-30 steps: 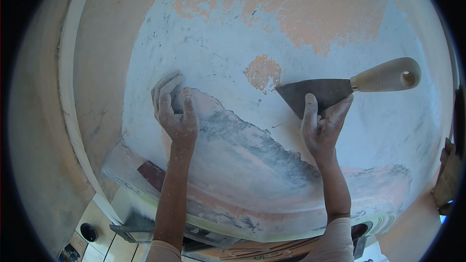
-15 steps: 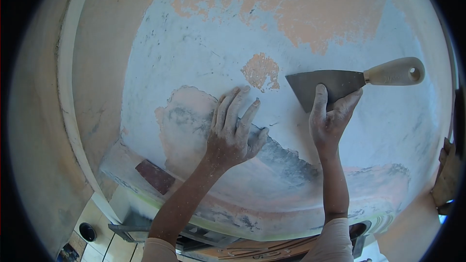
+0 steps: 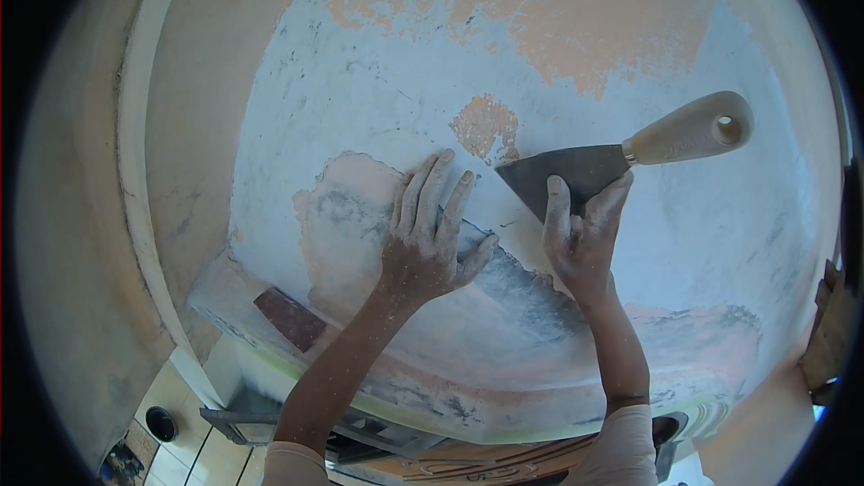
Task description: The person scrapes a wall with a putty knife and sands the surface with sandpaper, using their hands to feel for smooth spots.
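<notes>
My right hand (image 3: pixel 585 238) pinches a wide putty knife by its metal blade (image 3: pixel 576 171), thumb on the near face. The pale handle (image 3: pixel 688 129) points up and to the right, and a blade corner is close to a bare patch (image 3: pixel 486 126) in the white coating. Against the wall (image 3: pixel 378 99) lies my left hand (image 3: pixel 427 243), fingers spread, holding nothing. It covers part of a patch where pinkish and grey layers show. White dust coats both hands.
A dark red-brown rectangular piece (image 3: pixel 290 319) rests on the ledge at lower left. Below the ledge are dark metal and wooden parts (image 3: pixel 468 463). A black round container (image 3: pixel 161 424) stands on the tiled floor. A pale vertical strip (image 3: pixel 135 171) runs along the left.
My right hand has moved left with the putty knife, bringing the blade nearer to the bare patch and tilting the handle upward. My left hand has stayed nearly in place.
</notes>
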Demonstrator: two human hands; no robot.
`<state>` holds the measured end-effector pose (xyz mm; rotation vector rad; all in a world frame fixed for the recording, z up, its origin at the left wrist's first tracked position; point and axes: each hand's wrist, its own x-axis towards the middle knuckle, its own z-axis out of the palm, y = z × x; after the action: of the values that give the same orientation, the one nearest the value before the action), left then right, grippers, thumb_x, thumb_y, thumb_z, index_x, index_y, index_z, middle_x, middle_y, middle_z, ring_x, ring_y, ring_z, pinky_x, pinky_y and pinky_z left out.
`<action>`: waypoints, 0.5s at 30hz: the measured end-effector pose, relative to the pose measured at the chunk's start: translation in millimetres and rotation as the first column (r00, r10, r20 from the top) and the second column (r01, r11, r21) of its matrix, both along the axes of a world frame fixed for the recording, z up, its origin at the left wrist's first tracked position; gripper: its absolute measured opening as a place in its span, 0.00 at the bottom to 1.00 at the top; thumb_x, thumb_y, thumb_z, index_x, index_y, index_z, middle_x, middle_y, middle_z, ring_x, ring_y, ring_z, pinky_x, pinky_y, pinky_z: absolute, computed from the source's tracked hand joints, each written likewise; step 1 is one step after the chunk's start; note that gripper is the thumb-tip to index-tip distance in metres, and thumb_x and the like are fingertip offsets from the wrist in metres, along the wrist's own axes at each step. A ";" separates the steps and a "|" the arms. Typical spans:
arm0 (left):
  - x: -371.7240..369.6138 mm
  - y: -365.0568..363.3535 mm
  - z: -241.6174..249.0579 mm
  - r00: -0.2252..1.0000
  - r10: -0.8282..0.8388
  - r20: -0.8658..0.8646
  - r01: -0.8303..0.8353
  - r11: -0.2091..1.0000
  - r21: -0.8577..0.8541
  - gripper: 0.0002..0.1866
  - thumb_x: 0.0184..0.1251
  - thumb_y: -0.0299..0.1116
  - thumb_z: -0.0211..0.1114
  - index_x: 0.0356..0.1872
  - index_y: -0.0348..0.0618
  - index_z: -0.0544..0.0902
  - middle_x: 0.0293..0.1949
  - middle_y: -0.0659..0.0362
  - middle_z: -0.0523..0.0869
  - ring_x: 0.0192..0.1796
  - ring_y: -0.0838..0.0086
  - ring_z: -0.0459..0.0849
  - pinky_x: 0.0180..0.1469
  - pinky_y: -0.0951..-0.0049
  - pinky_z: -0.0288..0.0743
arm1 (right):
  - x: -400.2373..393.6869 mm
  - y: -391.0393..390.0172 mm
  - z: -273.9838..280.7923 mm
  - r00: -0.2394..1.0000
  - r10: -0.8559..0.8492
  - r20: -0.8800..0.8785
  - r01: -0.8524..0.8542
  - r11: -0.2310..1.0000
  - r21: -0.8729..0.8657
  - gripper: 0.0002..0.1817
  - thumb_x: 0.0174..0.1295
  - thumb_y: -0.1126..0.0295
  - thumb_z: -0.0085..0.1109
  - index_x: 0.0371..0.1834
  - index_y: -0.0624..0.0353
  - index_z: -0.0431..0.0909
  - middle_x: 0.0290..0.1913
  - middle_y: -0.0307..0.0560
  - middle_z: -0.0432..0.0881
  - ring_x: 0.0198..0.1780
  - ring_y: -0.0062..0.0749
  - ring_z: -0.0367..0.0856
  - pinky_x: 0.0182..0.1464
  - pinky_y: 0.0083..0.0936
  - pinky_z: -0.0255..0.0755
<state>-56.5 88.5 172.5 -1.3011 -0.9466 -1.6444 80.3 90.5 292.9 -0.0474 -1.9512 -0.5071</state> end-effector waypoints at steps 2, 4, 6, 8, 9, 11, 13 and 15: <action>-0.3 1.7 -0.9 1.000 -0.004 -0.001 0.004 1.000 0.020 0.36 0.56 0.46 0.61 0.59 0.30 0.62 0.58 0.35 0.63 0.58 0.42 0.66 0.57 0.44 0.61 | 1.8 -2.8 3.3 0.997 -0.032 0.073 0.033 0.999 -0.020 0.21 0.58 0.82 0.51 0.51 0.73 0.52 0.33 0.55 0.75 0.32 0.33 0.78 0.34 0.21 0.70; -0.6 1.0 0.1 1.000 -0.015 0.006 0.015 1.000 0.025 0.36 0.56 0.45 0.61 0.59 0.30 0.61 0.58 0.34 0.63 0.58 0.41 0.66 0.57 0.44 0.61 | -2.3 1.3 8.8 0.989 0.089 -0.115 -0.105 0.985 -0.134 0.24 0.57 0.82 0.52 0.53 0.75 0.51 0.32 0.58 0.75 0.31 0.35 0.78 0.32 0.26 0.71; 0.1 1.2 0.3 0.999 -0.019 0.028 0.018 0.999 0.042 0.35 0.57 0.45 0.61 0.59 0.31 0.61 0.58 0.35 0.63 0.58 0.42 0.66 0.57 0.45 0.62 | -2.1 7.9 -2.5 0.998 0.048 -0.050 -0.048 0.999 -0.007 0.25 0.57 0.83 0.52 0.54 0.77 0.50 0.32 0.59 0.76 0.30 0.38 0.79 0.30 0.27 0.72; -0.1 4.4 -1.0 0.999 -0.020 0.049 0.016 0.997 0.070 0.34 0.58 0.45 0.60 0.60 0.33 0.61 0.59 0.37 0.64 0.58 0.44 0.67 0.58 0.47 0.63 | 1.4 -2.5 -5.3 0.992 -0.073 0.104 0.072 0.997 0.018 0.27 0.56 0.83 0.53 0.54 0.81 0.49 0.32 0.62 0.77 0.27 0.46 0.81 0.29 0.28 0.73; -0.6 5.5 -1.9 0.998 -0.029 0.050 0.026 0.997 0.075 0.34 0.58 0.44 0.60 0.60 0.32 0.61 0.59 0.37 0.64 0.58 0.44 0.67 0.58 0.46 0.63 | -1.6 11.0 0.4 0.994 0.108 0.006 -0.108 0.989 0.105 0.26 0.56 0.83 0.53 0.54 0.78 0.51 0.32 0.63 0.77 0.27 0.47 0.81 0.28 0.30 0.72; -0.1 6.9 -4.3 0.997 -0.052 0.060 0.047 0.996 0.082 0.34 0.57 0.44 0.60 0.60 0.32 0.61 0.58 0.36 0.64 0.58 0.43 0.67 0.58 0.46 0.63 | -4.7 14.0 -0.5 0.957 0.221 -0.190 -0.249 0.958 -0.142 0.24 0.56 0.82 0.53 0.53 0.73 0.55 0.30 0.61 0.77 0.27 0.47 0.81 0.27 0.32 0.72; -1.7 5.9 -4.1 0.993 -0.108 0.037 0.104 0.989 0.109 0.35 0.57 0.44 0.61 0.60 0.31 0.60 0.58 0.36 0.65 0.59 0.43 0.66 0.58 0.47 0.62 | -1.4 -10.6 -4.5 0.994 0.070 0.079 -0.048 0.966 -0.253 0.21 0.57 0.80 0.53 0.51 0.71 0.57 0.26 0.58 0.77 0.25 0.47 0.80 0.25 0.33 0.71; -1.9 3.6 -6.8 0.975 -0.218 0.034 0.211 0.968 0.133 0.37 0.56 0.45 0.62 0.60 0.31 0.60 0.57 0.37 0.65 0.59 0.44 0.65 0.59 0.47 0.62 | 1.2 -4.5 -21.9 0.964 -0.044 0.261 0.101 0.973 -0.210 0.23 0.57 0.74 0.55 0.53 0.72 0.60 0.24 0.57 0.76 0.22 0.50 0.76 0.27 0.37 0.67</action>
<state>-58.5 92.0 165.7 -1.3172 -0.7344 -1.8780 81.5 85.9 271.0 -0.2062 -2.2596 -0.3543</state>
